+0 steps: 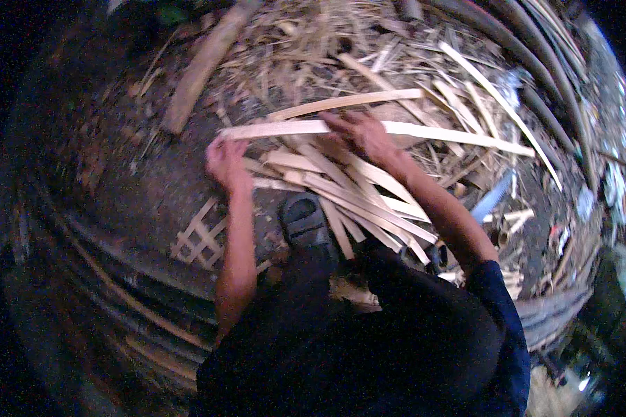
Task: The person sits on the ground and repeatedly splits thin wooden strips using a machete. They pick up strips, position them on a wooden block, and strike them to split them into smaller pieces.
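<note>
The left hand (226,163) had its fingers closed around the left end of a long, pale strip (278,129), gripping it beyond the left edge of the pile (365,201). The right hand (368,142) lay over the strip nearer its middle, fingers bent across it; they were blurred, and I could not tell whether they pinched it or only rested there. The strip ran crosswise in front of the person, its far end reaching right over the shavings (320,35); whether that end touched anything below was unclear

Just beyond it was a curved slat (355,102), apart from the strip at its right end. The pile spread on the near side, close to a sandal (302,219), with a small lattice (205,236) on the ground (139,160) to the left. A log (209,66) lay further off

The step in hand looked like handling or checking one strip, held at its end and steadied along its length. As I judged it, the next move called for keeping the left grip firm and the right fingers settled on the strip, so that its long free end did not swing or snag among the loose pieces
</note>
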A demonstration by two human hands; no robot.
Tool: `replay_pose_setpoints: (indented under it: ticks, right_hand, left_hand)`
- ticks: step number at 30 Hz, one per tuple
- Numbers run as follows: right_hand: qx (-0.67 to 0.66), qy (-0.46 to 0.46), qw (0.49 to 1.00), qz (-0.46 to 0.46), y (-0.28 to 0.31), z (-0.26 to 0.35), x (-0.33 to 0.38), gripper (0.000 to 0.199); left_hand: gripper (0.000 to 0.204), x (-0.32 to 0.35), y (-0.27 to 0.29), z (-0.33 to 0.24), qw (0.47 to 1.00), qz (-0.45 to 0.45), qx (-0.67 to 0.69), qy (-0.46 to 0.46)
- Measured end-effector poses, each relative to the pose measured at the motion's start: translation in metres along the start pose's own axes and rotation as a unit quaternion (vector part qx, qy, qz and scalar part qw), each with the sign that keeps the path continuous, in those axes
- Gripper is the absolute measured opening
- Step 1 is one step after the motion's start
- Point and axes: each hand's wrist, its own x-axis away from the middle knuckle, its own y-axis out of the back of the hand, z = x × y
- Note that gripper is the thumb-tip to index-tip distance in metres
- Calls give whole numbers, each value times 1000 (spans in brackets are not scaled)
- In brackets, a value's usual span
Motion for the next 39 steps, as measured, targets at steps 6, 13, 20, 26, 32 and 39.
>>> replay_pose_setpoints:
  ticks: [6,13,20,26,32,39]
  right_hand:
    - [41,30,999,-13,15,9,11,45]
    - [110,39,993,25,45,60,8,39]
    - [99,31,981,-163,26,70,18,26]
    - [78,185,965,-171,127,105,97,51]
    - [-189,-115,948,-228,70,66,255,32]
    - [-20,-468,880,-79,-56,74,437,61]
  left_hand:
    - [37,-7,20,6,995,-3,-90,41]
    - [31,25,-107,-129,872,326,-312,-192]
    - [46,124,-250,-172,421,740,-466,-241]
    - [36,163,-258,-173,447,744,-460,-186]
    - [30,153,-244,-132,528,663,-469,-248]
    - [24,140,-199,-25,629,632,-397,-216]
